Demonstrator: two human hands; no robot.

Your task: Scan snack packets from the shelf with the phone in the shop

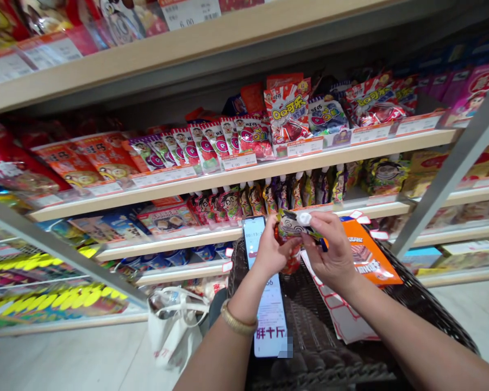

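Before stocked snack shelves [228, 43], above a dark wicker surface [305, 320], the left hand [269, 251] curls around a pouch [288, 226] while the right hand [334, 255] pinches its end by the white cap [304, 219], the pouch held up but seemingly not yet opened.

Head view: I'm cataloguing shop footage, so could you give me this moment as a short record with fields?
Left hand: holds a capped pouch
Right hand: fingers at its white cap
Below hands: dark woven surface
Nearby: lit phone at left, orange packet at right
Behind: shelves of packaged goods
Lower left: white bag
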